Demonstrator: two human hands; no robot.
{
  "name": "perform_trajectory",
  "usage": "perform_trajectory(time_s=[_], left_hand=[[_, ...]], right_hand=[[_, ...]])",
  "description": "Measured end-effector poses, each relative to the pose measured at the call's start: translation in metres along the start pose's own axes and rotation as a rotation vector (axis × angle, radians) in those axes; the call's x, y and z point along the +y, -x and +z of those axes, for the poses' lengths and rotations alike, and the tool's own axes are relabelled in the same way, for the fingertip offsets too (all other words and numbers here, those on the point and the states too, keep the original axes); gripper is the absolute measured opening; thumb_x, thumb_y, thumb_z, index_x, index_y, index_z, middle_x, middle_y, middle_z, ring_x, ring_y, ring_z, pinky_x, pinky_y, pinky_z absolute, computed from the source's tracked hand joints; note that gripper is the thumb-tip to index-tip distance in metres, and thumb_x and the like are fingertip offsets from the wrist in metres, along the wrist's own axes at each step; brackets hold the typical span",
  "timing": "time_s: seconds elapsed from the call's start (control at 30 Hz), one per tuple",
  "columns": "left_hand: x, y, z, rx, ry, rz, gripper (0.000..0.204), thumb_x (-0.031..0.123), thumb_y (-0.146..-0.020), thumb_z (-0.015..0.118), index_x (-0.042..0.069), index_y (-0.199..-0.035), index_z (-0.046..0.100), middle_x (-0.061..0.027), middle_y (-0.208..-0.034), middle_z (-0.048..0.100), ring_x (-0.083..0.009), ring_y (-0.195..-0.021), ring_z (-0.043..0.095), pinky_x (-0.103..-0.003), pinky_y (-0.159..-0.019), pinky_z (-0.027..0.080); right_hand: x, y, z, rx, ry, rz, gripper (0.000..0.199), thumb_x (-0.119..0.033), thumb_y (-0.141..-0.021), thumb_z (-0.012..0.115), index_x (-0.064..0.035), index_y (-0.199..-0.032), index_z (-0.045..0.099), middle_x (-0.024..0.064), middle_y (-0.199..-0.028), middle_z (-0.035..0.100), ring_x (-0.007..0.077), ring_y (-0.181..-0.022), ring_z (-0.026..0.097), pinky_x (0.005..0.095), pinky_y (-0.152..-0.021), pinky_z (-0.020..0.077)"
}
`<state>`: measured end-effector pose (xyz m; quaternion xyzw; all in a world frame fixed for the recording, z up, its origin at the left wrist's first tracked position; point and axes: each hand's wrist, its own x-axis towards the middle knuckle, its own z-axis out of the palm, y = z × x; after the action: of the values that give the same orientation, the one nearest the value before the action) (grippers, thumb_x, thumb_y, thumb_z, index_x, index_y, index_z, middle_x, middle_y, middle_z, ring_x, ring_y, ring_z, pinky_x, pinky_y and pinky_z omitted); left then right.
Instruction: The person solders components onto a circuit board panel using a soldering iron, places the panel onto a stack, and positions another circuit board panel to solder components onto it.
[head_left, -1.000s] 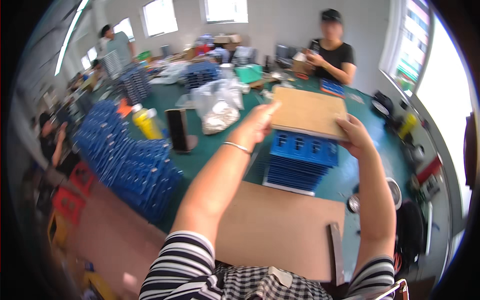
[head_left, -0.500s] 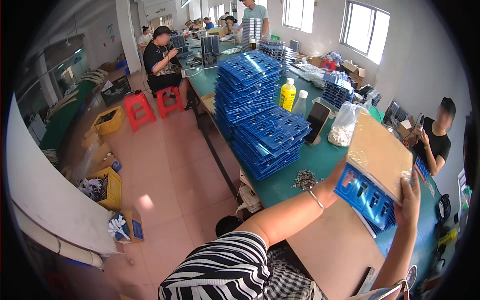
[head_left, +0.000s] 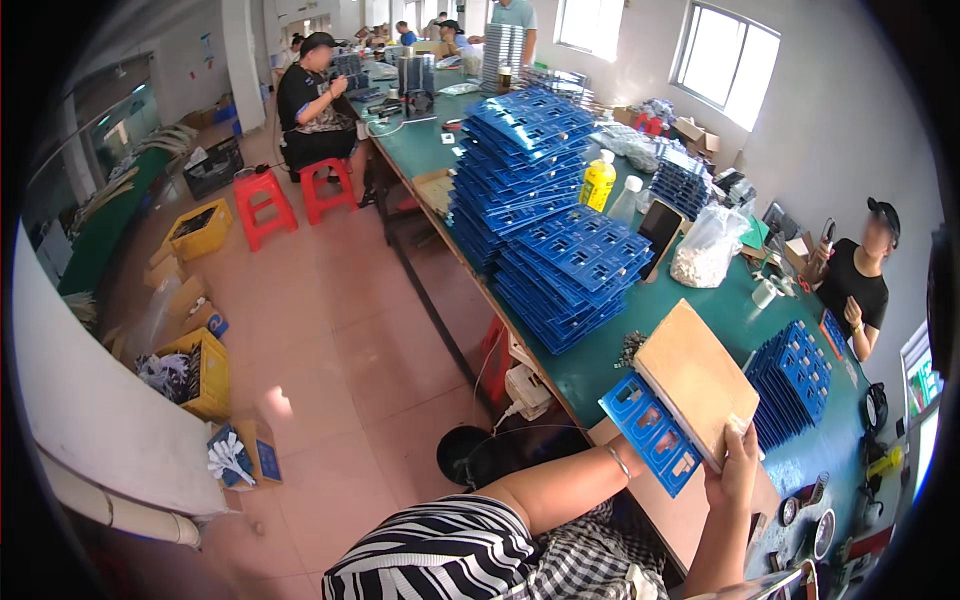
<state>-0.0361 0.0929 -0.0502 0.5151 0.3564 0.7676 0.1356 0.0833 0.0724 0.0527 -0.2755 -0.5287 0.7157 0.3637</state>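
Observation:
A flat brown board (head_left: 697,375) with a pale edge lies over a blue panel with rectangular cut-outs (head_left: 650,435), whose near-left strip sticks out. My right hand (head_left: 735,465) grips the board's near-right corner, thumb on top, its other fingers mostly hidden. Under the panel, my left hand (head_left: 632,450) supports it; skin shows through the cut-outs, but the fingers are largely covered. A bracelet circles the left wrist. Board and panel are tilted above a tan work board (head_left: 690,520) at the table's near edge. Just beyond them lies a heap of small metal parts (head_left: 630,348).
Tall stacks of blue panels (head_left: 525,170) stand on the green table (head_left: 590,375); a lower stack (head_left: 790,385) is at right. Bottles (head_left: 598,180), a phone (head_left: 660,230) and a plastic bag (head_left: 708,250) stand behind. A co-worker (head_left: 860,270) sits at the right, another (head_left: 315,110) at far left.
Both hands have moved left and nearer to me with the board and panel, which are lowered. The stack of panels at right, earlier largely hidden behind them, now shows.

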Motion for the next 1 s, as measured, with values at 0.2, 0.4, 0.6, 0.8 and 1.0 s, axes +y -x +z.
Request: perform_trajectory(time_s=[0.2,0.4,0.6,0.8,1.0], left_hand=[[0.023,0.038,0.010,-0.158,0.119,-0.122,0.042,0.026,-0.102,0.039,0.014,-0.142,0.038,-0.0043,-0.125,0.054,-0.0117,-0.109,0.054,-0.025,-0.085,0.048],[0.046,0.054,0.021,-0.293,0.193,-0.251,0.042,0.027,-0.102,0.038,0.014,-0.143,0.037,-0.0048,-0.127,0.053,-0.0124,-0.111,0.053,-0.026,-0.087,0.047],[0.058,0.070,0.056,-0.328,0.223,-0.348,0.043,0.027,-0.103,0.037,0.014,-0.144,0.036,-0.0053,-0.128,0.051,-0.0131,-0.113,0.052,-0.027,-0.090,0.046],[0.091,0.058,0.061,-0.337,0.235,-0.456,0.044,0.028,-0.103,0.036,0.014,-0.145,0.035,-0.0058,-0.130,0.050,-0.0138,-0.115,0.051,-0.028,-0.092,0.045],[0.115,0.036,0.068,-0.463,0.281,-0.581,0.045,0.029,-0.103,0.035,0.014,-0.145,0.033,-0.0062,-0.132,0.049,-0.0145,-0.117,0.050,-0.028,-0.094,0.044]], right_hand=[[-0.025,0.053,-0.027,0.348,0.336,-0.055,0.063,-0.027,-0.093,0.057,-0.0112,-0.146,0.028,0.0048,-0.116,0.051,0.0130,-0.086,0.056,0.0240,-0.062,0.0459],[-0.071,0.032,-0.003,0.084,1.213,-0.544,0.048,-0.013,-0.083,0.066,-0.0072,-0.129,0.053,0.0111,-0.118,0.054,0.0237,-0.100,0.054,0.0323,-0.085,0.0425],[-0.033,0.014,0.020,-0.151,1.521,-0.519,0.047,-0.035,-0.086,0.061,-0.0164,-0.128,0.055,0.0067,-0.129,0.049,0.0289,-0.125,0.039,0.0487,-0.105,0.0241],[-0.030,0.020,-0.010,-0.160,1.471,-0.588,0.047,-0.038,-0.090,0.054,-0.0193,-0.133,0.051,0.0090,-0.134,0.044,0.0316,-0.128,0.035,0.0492,-0.107,0.0201],[-0.037,0.035,-0.041,0.196,1.217,-0.796,0.048,-0.029,-0.095,0.041,-0.0079,-0.137,0.046,0.0172,-0.138,0.040,0.0361,-0.131,0.033,0.0467,-0.109,0.0242]])
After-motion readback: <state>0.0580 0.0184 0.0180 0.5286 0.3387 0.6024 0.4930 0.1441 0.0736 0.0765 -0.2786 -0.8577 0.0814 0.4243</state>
